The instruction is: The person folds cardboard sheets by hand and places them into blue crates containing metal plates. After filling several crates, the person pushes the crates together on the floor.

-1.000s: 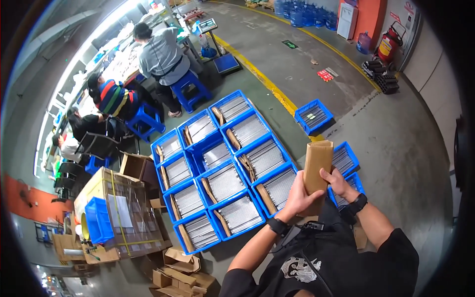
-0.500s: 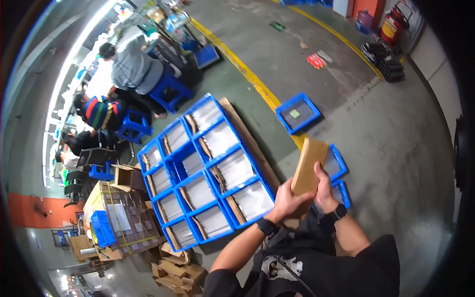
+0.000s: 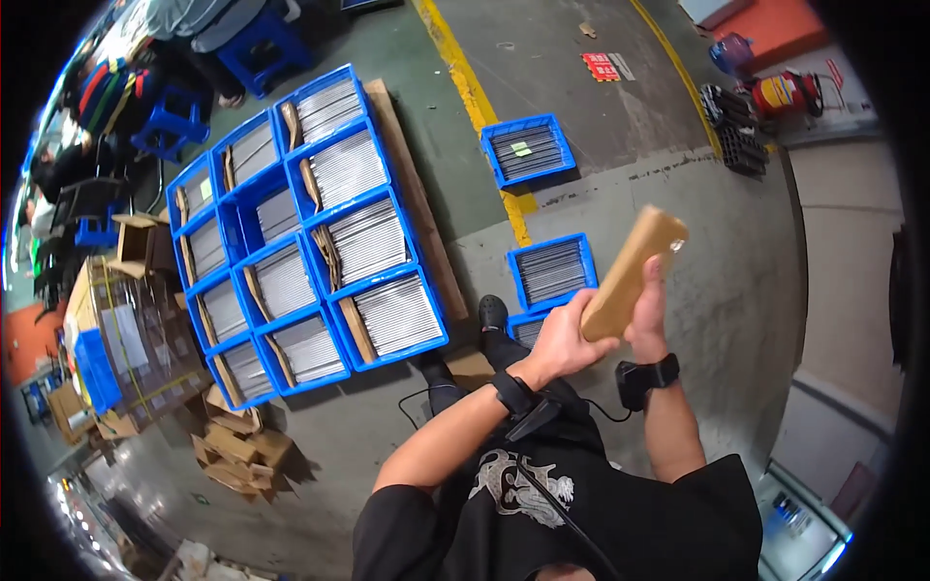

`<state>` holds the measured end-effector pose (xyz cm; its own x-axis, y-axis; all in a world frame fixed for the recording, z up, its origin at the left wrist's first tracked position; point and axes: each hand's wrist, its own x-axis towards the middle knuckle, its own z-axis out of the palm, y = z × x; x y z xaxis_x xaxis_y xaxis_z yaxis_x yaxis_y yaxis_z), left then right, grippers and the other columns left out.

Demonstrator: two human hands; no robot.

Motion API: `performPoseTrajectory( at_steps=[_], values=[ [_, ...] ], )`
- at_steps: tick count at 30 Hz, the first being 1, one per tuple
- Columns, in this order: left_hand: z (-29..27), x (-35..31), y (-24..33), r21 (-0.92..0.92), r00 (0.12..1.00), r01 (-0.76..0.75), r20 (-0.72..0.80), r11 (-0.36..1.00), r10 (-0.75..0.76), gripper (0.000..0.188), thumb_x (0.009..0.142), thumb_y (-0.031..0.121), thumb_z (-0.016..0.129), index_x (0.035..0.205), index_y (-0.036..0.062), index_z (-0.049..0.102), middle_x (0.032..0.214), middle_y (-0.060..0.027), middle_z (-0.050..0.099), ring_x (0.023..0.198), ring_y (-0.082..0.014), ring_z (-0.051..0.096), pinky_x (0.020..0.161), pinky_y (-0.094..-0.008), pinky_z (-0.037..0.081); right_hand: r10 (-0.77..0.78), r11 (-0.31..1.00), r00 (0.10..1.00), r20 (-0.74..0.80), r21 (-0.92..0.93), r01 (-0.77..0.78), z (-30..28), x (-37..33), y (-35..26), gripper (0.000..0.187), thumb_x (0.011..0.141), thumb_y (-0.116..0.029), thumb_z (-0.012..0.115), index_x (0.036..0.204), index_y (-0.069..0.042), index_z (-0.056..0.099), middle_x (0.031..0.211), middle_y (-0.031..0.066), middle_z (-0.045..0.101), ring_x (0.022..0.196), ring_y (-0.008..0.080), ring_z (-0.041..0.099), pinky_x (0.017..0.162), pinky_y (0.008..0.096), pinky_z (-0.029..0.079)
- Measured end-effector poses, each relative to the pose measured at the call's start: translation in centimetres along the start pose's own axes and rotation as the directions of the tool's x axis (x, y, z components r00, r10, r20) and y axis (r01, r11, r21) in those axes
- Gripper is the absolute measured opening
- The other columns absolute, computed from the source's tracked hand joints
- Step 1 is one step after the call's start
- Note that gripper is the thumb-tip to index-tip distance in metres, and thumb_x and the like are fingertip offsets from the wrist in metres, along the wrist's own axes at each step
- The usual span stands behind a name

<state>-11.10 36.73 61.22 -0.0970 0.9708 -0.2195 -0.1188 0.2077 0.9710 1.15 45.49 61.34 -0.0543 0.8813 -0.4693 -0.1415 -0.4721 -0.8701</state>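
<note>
Left hand (image 3: 560, 339) holds brown cardboard piece (image 3: 632, 266) in a closed grip; right hand (image 3: 647, 320) is closed on its right edge.

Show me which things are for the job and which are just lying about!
Seemingly for the job:
brown cardboard piece, held by left hand and right hand
blue crates with grey strips

Seemingly just about:
red fire extinguisher
water bottle
cardboard boxes
</note>
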Motion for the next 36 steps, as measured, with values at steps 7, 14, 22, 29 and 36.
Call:
performPoseTrajectory(
  at_steps=[7,14,22,29,36],
  values=[
    [3.0,3.0,-0.8,0.199,0.996,0.063,0.053,0.978,-0.075,0.045,0.062,0.029,0.076,0.093,0.0014,0.058,0.079,-0.0207,0.062,0.076,-0.0365,0.061,0.067,-0.0403,0.049,-0.082,0.993,0.984,-0.158,-0.094,0.067,-1.5,3.8,-4.6,0.065,0.079,-0.065,0.048,0.114,-0.01,0.046,0.099,0.003,0.051,0.087,0.0143,0.051,0.073,0.0296,0.045],
    [5.3,7.5,0.2,0.246,0.994,-0.038,0.108,0.969,0.011,0.042,0.062,0.027,0.075,0.091,0.0011,0.06,0.075,-0.0209,0.062,0.073,-0.0359,0.061,0.066,-0.0401,0.049,-0.193,0.973,0.956,-0.22,-0.166,0.159,-2.5,5.3,-9.0,0.071,0.077,-0.066,0.051,0.122,-0.011,0.041,0.097,0.0028,0.048,0.089,0.0149,0.049,0.076,0.0311,0.044],
    [1.3,13.3,2.9,0.144,0.999,-0.042,-0.006,0.989,0.043,0.038,0.062,0.025,0.074,0.089,0.0008,0.061,0.074,-0.0213,0.062,0.074,-0.0366,0.061,0.067,-0.0398,0.049,-0.248,0.966,0.965,-0.091,-0.097,0.239,4.1,11.7,-11.5,0.071,0.077,-0.064,0.053,0.12,-0.01,0.041,0.092,0.0028,0.048,0.085,0.0157,0.05,0.073,0.0295,0.045],
    [-4.3,23.5,2.1,0.002,0.985,-0.164,-0.055,0.986,0.164,0.045,0.062,0.028,0.077,0.093,0.0006,0.06,0.084,-0.0195,0.064,0.081,-0.0315,0.063,0.073,-0.0364,0.049,-0.552,0.794,0.825,0.118,-0.227,0.564,12.7,20.1,-12.9,0.059,0.076,-0.048,0.067,0.113,-0.005,0.051,0.095,0.0045,0.056,0.082,0.0129,0.054,0.069,0.0276,0.046],
    [-22.8,32.8,9.3,0.201,0.772,-0.447,-0.405,0.872,0.489,0.082,0.059,0.04,0.081,0.119,-0.001,0.043,0.117,-0.0183,0.048,0.112,-0.0276,0.047,0.093,-0.0375,0.04,-0.631,0.249,0.47,0.617,-0.414,0.876,28.0,27.8,-19.4,0.06,0.057,-0.039,0.082,0.096,-0.001,0.058,0.078,0.0077,0.064,0.069,0.0172,0.063,0.06,0.0304,0.049]
  ],
)
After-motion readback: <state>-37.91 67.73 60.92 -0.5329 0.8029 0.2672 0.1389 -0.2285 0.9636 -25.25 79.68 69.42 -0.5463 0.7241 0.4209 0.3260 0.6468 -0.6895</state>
